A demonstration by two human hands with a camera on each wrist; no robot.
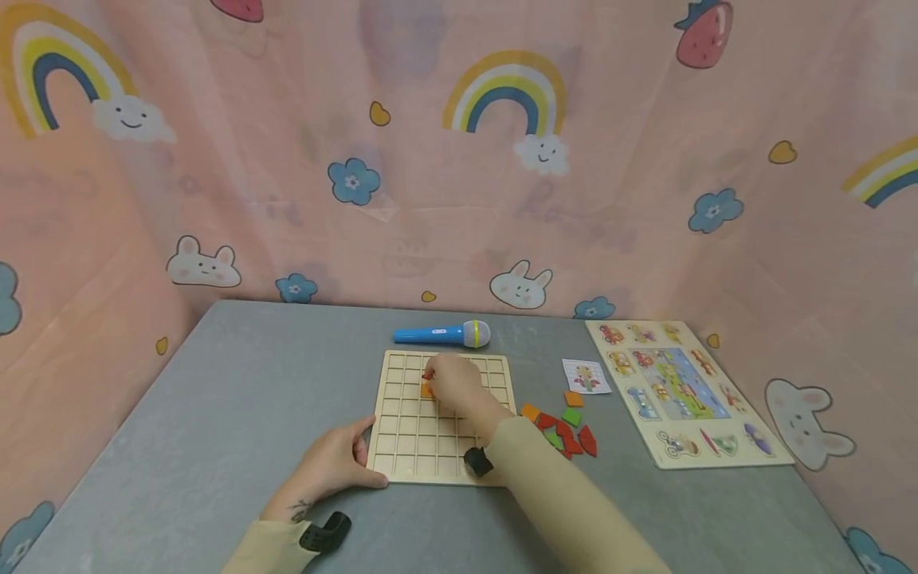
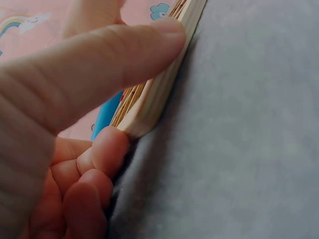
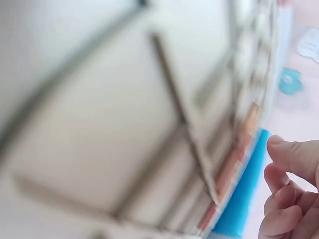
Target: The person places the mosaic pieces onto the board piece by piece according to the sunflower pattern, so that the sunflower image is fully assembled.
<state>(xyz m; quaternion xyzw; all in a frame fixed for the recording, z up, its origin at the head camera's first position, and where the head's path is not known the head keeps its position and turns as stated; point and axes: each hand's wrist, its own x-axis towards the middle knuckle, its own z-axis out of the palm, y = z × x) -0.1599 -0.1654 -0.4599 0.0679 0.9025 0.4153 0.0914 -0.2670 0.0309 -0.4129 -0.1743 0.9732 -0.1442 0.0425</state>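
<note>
A square wooden grid board [image 1: 402, 446] lies on the table. My left hand [image 1: 330, 458] holds its near left corner, thumb along the front edge and a finger at the left side. The left wrist view shows the thumb [image 2: 144, 50] across the board's edge and other fingers curled beside the corner. Over the far middle of the grid is my right hand [image 1: 459, 387], fingertips beside an orange square piece [image 1: 426, 391] and a bit of red. Its thumb and bent fingers [image 3: 284, 199] stand slightly apart in the right wrist view, with no piece visible between them.
A blue toy microphone [image 1: 439, 334] lies behind the board. To the right are loose red pieces [image 1: 587, 441], an orange square [image 1: 573, 399], a green square [image 1: 571, 417] and a small picture card [image 1: 586, 376]. Farther right lies a wooden picture puzzle [image 1: 645, 440]. A patterned curtain [image 1: 430, 239] hangs behind.
</note>
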